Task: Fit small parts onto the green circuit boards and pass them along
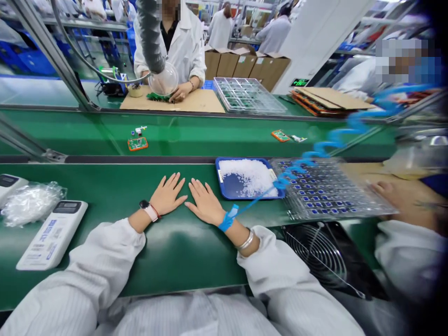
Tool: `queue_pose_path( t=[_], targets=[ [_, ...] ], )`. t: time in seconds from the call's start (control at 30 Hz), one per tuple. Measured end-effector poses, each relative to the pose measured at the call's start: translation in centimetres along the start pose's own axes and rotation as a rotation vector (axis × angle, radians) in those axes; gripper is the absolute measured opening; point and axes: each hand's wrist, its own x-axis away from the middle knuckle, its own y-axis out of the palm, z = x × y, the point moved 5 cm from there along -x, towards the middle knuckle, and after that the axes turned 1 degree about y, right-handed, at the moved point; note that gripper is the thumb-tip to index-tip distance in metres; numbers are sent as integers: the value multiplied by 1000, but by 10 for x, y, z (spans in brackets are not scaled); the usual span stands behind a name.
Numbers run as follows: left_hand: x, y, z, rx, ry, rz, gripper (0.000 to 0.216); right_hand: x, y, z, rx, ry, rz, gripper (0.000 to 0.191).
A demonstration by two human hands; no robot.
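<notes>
Left hand [168, 195] and right hand [206, 202] open, flat on green mat [175, 263]

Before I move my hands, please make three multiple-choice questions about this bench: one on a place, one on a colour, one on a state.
1. Where is the blue tray of white granules?
A. Under the left forearm
B. Just ahead of the right hand, beside the clear tray of blue parts
C. On the far cardboard sheet

2. What colour is the strap on the right wrist?
A. Red
B. White
C. Blue

3. How do the hands lie?
A. The left hand and the right hand both lie open, palms down, on the green bench mat
B. Both grip the clear tray
C. The left hand holds a circuit board

Answers:
1. B, because the tray sits past the right fingertips.
2. C, because the strap and its coiled cord show blue.
3. A, because the fingers are spread and hold nothing.
</notes>
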Motion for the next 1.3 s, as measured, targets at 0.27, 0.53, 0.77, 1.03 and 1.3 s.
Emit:
queue_pose_path(
  t=[0.27, 0.53, 0.77, 1.03, 1.3],
  targets=[
    [12, -3, 11, 29, 19, 38, 77, 25, -7, -9, -139, -131, -206, 86],
    [5, -28, -13, 196, -161, 135, 47, -3, -11, -1, -73, 18, -59, 67],
    [7, -15, 4, 230, 123, 19, 48, -1, -10, 12, -194, 23, -16, 58],
    [16, -14, -7, 215, 45, 13, 50, -5, -4, 10, -325, -71, 4, 57],
    [24, -6, 5, 41, -15, 0, 64, -6, 0, 12, -195, -105, -8, 56]
  ],
)
